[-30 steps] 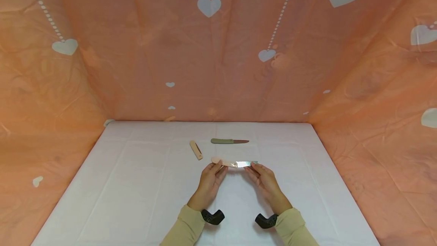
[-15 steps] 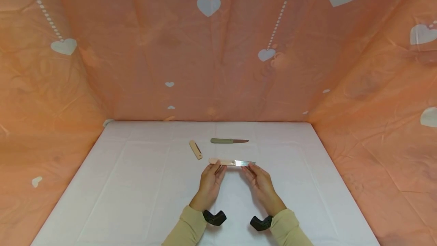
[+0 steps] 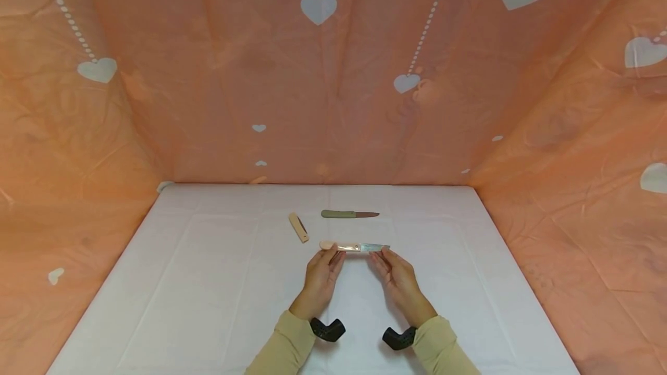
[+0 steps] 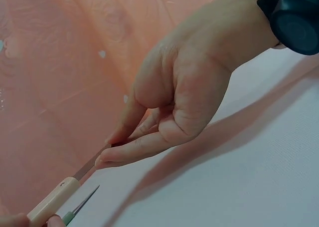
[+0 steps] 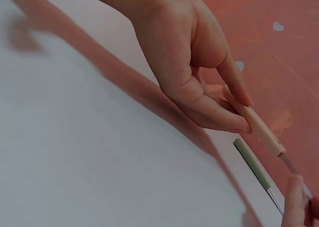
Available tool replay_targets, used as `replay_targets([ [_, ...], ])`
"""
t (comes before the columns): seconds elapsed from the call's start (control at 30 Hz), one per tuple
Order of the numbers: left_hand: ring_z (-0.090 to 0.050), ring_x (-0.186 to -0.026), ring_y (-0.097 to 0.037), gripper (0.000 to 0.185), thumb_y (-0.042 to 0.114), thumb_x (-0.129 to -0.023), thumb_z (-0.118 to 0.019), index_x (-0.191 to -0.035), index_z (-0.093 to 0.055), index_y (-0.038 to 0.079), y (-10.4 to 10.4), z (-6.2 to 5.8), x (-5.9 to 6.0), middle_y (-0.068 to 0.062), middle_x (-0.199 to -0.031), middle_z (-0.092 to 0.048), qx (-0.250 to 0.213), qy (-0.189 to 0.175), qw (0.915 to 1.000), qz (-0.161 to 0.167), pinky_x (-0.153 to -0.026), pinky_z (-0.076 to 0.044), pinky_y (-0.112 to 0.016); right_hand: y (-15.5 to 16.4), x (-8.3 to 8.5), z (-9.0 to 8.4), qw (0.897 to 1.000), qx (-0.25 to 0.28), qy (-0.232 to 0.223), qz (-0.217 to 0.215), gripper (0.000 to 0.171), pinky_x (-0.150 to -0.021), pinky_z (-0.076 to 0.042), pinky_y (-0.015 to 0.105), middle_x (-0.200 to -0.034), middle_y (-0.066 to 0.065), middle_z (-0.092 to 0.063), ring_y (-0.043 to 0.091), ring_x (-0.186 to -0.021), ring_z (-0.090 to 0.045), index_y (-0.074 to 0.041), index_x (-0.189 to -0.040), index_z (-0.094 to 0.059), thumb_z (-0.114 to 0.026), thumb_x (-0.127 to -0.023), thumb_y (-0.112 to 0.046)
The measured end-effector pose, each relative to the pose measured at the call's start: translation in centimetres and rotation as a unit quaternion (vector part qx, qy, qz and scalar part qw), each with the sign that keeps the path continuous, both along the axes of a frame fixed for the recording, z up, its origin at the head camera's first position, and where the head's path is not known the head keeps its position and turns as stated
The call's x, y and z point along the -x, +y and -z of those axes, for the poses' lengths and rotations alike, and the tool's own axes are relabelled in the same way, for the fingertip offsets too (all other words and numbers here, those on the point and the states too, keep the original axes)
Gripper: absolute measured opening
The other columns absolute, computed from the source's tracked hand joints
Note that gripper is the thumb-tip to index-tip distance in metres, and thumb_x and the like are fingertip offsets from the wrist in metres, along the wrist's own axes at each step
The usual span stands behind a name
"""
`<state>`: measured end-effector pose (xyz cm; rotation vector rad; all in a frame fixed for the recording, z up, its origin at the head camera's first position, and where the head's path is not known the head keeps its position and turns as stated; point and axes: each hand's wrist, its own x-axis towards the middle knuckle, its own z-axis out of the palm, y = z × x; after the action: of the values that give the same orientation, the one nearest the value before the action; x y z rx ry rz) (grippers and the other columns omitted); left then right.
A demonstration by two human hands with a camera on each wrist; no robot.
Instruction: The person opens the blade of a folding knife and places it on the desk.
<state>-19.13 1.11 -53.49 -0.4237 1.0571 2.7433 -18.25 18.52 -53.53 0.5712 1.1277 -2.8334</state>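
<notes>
Since a second earlier, your right hand (image 3: 398, 279) had drawn a little inward toward the left, and the knife (image 3: 354, 246) had rolled between your fingertips, so its blade showed narrower and duller. Your left hand (image 3: 320, 279) pinched the pale handle between thumb and forefinger, the other fingers loosely curled beneath. Your right hand pinched the blade near its tip, thumb and forefinger (image 4: 122, 154) closed on the flats. The knife hung level just above the table (image 3: 208, 305), spanning the gap between your two sets of fingertips.

You seemed to be midway through turning the bare knife over in both hands. Any next move would have called for keeping your right fingertips on the flats, off the edge.

Beyond your fingertips lay a green knife (image 3: 346, 214), and beyond your left fingers a pale sheath (image 3: 299, 228). Which way the edge faced could not be made out, and the blade tip was hidden behind your right fingers.
</notes>
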Motion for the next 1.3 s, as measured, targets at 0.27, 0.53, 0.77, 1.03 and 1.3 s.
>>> replay_targets([
  [0.27,-0.05,-0.112,-0.026,0.038,0.007,-0.097,-0.049,-0.126,-0.036,-0.014,-0.2,-0.2,0.7,-0.022,-0.117,-0.045,0.001,0.011,0.9998,0.015,-0.098,-0.042,-0.031,0.4,0.9,0.1,1.0,-0.029,-0.002,0.005,0.028,-0.092,-0.046,0.031,-0.097,0.016,-0.059,0.023,-0.09,-0.066,0.012,-0.121,-0.042,-0.047,-0.096,0.001],
  [0.53,-0.053,-0.111,-0.029,0.037,0.007,-0.096,-0.051,-0.124,-0.04,-0.015,-0.5,0.4,2.1,-0.023,-0.115,-0.05,0.045,0.011,0.9983,0.035,-0.097,-0.043,-0.034,0.8,2.1,0.1,0.998,-0.059,0.008,0.001,0.032,-0.091,-0.046,0.032,-0.093,0.014,-0.06,0.022,-0.088,-0.066,0.017,-0.123,-0.04,-0.047,-0.095,0.003],
  [0.77,-0.051,-0.114,-0.035,0.036,0.006,-0.097,-0.049,-0.123,-0.041,-0.017,-0.7,0.2,3.5,-0.03,-0.12,-0.048,0.101,0.018,0.9942,0.034,-0.095,-0.045,-0.033,1.0,3.6,-0.1,0.997,-0.078,0.009,-0.026,0.041,-0.092,-0.046,0.03,-0.108,0.022,-0.059,0.022,-0.094,-0.064,0.019,-0.13,-0.034,-0.047,-0.094,0.004],
  [1.03,-0.055,-0.109,-0.032,0.033,0.006,-0.096,-0.051,-0.119,-0.046,-0.017,-1.1,0.0,5.0,-0.03,-0.115,-0.052,0.144,0.002,0.9886,0.044,-0.092,-0.047,-0.033,0.8,6.0,0.3,0.993,-0.115,-0.01,-0.039,0.037,-0.09,-0.048,0.033,-0.093,0.016,-0.066,0.021,-0.09,-0.065,0.018,-0.126,-0.042,-0.051,-0.092,0.004],
  [1.3,-0.063,-0.096,-0.028,0.031,0.006,-0.092,-0.057,-0.114,-0.052,-0.016,-1.1,0.1,6.7,-0.028,-0.108,-0.059,0.182,-0.022,0.982,0.045,-0.087,-0.05,-0.034,1.2,7.6,0.3,0.988,-0.144,-0.033,-0.042,0.036,-0.088,-0.049,0.033,-0.091,0.016,-0.066,0.022,-0.088,-0.066,0.017,-0.124,-0.046,-0.054,-0.091,0.005],
])
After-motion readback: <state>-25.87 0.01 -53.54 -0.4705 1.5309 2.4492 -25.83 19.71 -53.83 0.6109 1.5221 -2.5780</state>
